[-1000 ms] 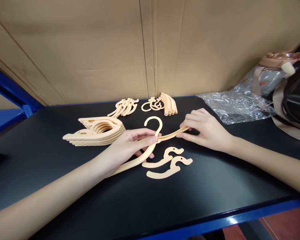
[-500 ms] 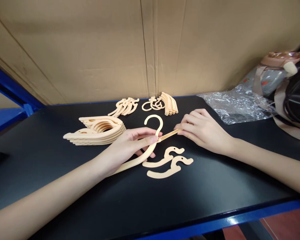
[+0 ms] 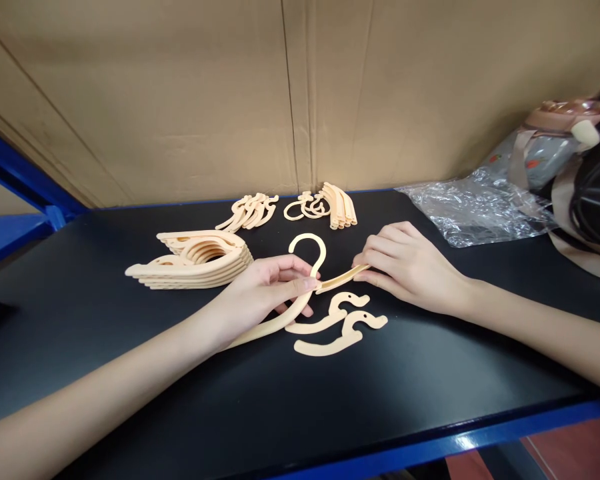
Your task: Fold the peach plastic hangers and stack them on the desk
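My left hand (image 3: 275, 283) pinches a cream hanger hook piece (image 3: 307, 247) near the base of its hook; one curved arm runs down to the left, partly under my wrist. A second cream hanger arm (image 3: 341, 278), with a hollow channel along it, meets the hook piece by my left thumb. The fingers of my right hand (image 3: 397, 263) are closed on its far end. Just below lie two small curved notched pieces (image 3: 330, 345), side by side on the black tabletop (image 3: 260, 413).
A stack of folded hangers (image 3: 195, 267) sits left. Along the back lie curved notched parts (image 3: 250, 212), loose hooks (image 3: 307, 207) and a bundle of hanger arms (image 3: 341, 205). At right are a clear plastic bag (image 3: 480, 210), a bottle (image 3: 545, 143) and a black bag (image 3: 597, 193). Cardboard (image 3: 205, 100) stands behind.
My right hand has tilted the hanger arm, so its channel faces up more and it sits slightly lower. My left hand keeps its pinch on the hook piece, almost unmoved.
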`<state>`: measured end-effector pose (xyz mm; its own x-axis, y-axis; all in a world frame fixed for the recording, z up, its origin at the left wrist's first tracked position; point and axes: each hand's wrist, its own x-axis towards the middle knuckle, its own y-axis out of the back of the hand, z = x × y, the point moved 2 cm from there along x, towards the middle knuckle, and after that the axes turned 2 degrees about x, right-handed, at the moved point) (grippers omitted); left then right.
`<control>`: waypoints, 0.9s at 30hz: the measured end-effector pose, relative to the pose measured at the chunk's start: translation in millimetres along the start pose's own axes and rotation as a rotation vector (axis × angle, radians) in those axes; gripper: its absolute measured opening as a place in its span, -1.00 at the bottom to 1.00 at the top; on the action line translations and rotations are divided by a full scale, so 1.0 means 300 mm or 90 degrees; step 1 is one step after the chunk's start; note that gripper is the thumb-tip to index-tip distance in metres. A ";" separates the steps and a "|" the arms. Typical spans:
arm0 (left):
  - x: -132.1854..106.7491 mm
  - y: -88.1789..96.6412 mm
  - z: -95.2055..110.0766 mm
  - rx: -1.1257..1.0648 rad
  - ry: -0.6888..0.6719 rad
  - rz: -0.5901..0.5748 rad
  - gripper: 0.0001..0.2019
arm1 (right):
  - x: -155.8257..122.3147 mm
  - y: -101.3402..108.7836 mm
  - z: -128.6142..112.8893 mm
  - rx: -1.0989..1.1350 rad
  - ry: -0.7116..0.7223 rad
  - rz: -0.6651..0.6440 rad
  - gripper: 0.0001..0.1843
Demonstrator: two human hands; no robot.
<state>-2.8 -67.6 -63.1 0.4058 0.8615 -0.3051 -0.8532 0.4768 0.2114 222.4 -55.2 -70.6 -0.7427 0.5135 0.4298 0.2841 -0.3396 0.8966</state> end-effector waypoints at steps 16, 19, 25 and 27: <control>-0.001 -0.001 0.007 -0.008 -0.022 -0.026 -0.77 | -0.014 0.004 -0.019 -0.015 0.025 0.035 -0.54; 0.002 0.005 0.013 -0.010 -0.021 -0.027 -0.72 | -0.016 0.003 -0.023 0.017 0.000 0.026 -0.52; 0.018 0.025 -0.001 -0.006 -0.022 -0.073 -0.70 | -0.023 0.005 -0.030 0.061 -0.028 0.020 -0.43; 0.021 0.030 -0.005 0.006 -0.025 -0.090 -0.70 | -0.024 0.005 -0.030 0.084 -0.036 0.007 -0.41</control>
<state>-8.3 -58.1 -64.6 0.5343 0.7916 -0.2964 -0.7834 0.5954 0.1781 222.6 -66.3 -73.3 -0.7052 0.5551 0.4412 0.3721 -0.2400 0.8966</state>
